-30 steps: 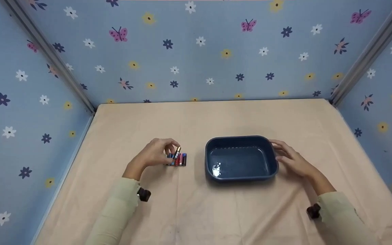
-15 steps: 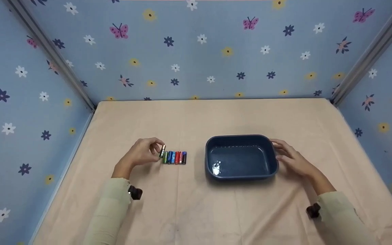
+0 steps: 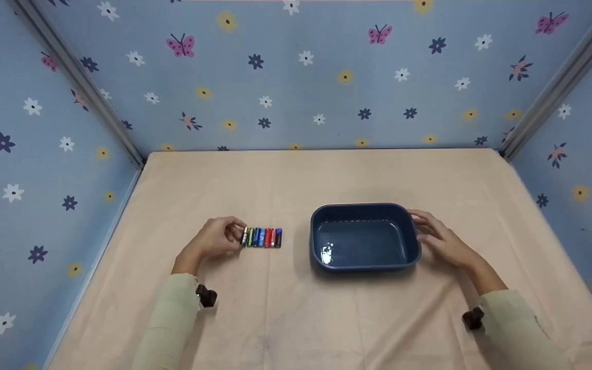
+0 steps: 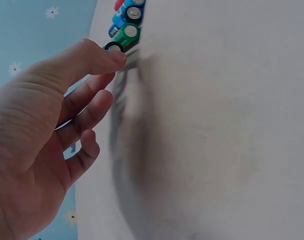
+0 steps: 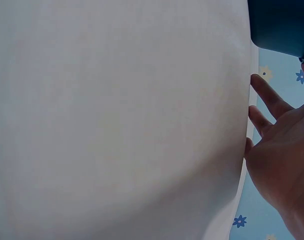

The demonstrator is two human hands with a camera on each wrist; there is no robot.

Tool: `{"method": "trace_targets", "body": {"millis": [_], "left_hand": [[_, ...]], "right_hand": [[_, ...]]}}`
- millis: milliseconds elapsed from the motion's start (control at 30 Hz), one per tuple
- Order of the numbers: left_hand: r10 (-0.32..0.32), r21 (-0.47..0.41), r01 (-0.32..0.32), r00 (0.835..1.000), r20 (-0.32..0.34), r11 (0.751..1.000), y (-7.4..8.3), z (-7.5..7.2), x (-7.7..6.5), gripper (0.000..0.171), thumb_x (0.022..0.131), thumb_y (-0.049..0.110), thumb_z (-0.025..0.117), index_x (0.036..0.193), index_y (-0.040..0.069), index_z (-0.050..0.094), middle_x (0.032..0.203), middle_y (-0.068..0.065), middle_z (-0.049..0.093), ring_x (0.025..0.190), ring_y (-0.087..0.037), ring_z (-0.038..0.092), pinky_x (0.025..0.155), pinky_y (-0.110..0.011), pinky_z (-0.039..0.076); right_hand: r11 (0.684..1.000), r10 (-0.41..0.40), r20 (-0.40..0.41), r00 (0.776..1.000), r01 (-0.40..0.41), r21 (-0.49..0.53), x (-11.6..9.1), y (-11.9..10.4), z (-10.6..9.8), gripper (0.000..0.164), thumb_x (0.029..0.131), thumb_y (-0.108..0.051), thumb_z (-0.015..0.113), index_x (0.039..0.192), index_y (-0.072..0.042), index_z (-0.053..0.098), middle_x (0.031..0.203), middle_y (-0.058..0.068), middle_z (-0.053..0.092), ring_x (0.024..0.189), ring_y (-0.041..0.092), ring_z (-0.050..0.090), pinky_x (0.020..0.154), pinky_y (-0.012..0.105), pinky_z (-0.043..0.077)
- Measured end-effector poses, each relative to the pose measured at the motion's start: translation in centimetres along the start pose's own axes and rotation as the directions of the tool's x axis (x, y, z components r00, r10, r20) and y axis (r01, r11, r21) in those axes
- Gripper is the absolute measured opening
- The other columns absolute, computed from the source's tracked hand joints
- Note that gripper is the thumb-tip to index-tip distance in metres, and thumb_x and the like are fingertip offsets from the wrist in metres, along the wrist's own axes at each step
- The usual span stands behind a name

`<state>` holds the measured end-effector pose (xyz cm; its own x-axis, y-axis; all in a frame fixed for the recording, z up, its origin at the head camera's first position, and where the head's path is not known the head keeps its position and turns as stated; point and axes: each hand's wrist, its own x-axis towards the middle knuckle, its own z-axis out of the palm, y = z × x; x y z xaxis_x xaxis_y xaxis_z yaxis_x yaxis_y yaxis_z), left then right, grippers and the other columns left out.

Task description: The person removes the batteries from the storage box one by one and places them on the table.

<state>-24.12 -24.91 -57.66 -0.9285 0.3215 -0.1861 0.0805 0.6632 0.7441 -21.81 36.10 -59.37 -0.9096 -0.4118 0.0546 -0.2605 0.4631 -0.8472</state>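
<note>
My left hand pinches a dark battery with a gold end at the left end of a row of several batteries on the cloth. In the left wrist view, thumb and fingers hold this battery by its black end, close beside a green battery. The row holds green, blue, red and dark purple ones side by side. To their right stands a dark blue rectangular dish. My right hand is at the dish's right side, fingers extended against its rim.
A beige cloth covers the table and has creases towards the front right. Blue panels with printed flowers and butterflies enclose the back and both sides. Grey posts mark the back corners. A small camera is strapped to each wrist.
My left hand has carried the dark battery leftwards from above the row and lowered it to the row's left end, beside the green battery. The right hand and the dish stay in place.
</note>
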Motion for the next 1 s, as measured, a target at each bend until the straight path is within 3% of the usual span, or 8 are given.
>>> {"method": "trace_targets", "body": {"millis": [467, 767, 1000], "left_hand": [[-0.032, -0.012, 0.032, 0.999, -0.005, 0.999, -0.52, 0.49, -0.07, 0.048, 0.089, -0.006, 0.082, 0.136, -0.004, 0.072, 0.109, -0.014, 0.074, 0.091, -0.017, 0.062, 0.076, -0.019, 0.050], [-0.014, -0.058, 0.014, 1.000, 0.003, 0.998, -0.72, 0.64, 0.18, 0.052, 0.087, -0.004, 0.086, 0.137, -0.006, 0.072, 0.111, -0.018, 0.076, 0.090, -0.017, 0.062, 0.075, -0.018, 0.050], [-0.006, -0.061, 0.006, 1.000, -0.003, 0.998, -0.88, 0.65, 0.21, 0.052, 0.088, -0.003, 0.088, 0.138, -0.006, 0.072, 0.113, -0.020, 0.077, 0.093, -0.020, 0.065, 0.076, -0.018, 0.051]], "right_hand": [[1.000, -0.018, -0.008, 1.000, 0.018, 0.000, 0.01, 0.18, -0.01, 0.059, 0.115, -0.012, 0.060, 0.172, -0.013, 0.044, 0.173, 0.021, 0.052, 0.143, -0.019, 0.047, 0.118, 0.005, 0.029], [1.000, -0.029, 0.000, 1.000, 0.029, -0.012, -0.24, 0.34, -0.01, 0.058, 0.118, -0.014, 0.056, 0.174, -0.014, 0.041, 0.172, 0.021, 0.054, 0.145, -0.020, 0.045, 0.122, 0.009, 0.029], [0.999, -0.047, -0.009, 0.999, 0.047, -0.001, -0.22, 0.32, -0.11, 0.058, 0.116, -0.009, 0.057, 0.173, -0.013, 0.043, 0.169, 0.023, 0.056, 0.144, -0.020, 0.047, 0.120, 0.004, 0.027]]}}
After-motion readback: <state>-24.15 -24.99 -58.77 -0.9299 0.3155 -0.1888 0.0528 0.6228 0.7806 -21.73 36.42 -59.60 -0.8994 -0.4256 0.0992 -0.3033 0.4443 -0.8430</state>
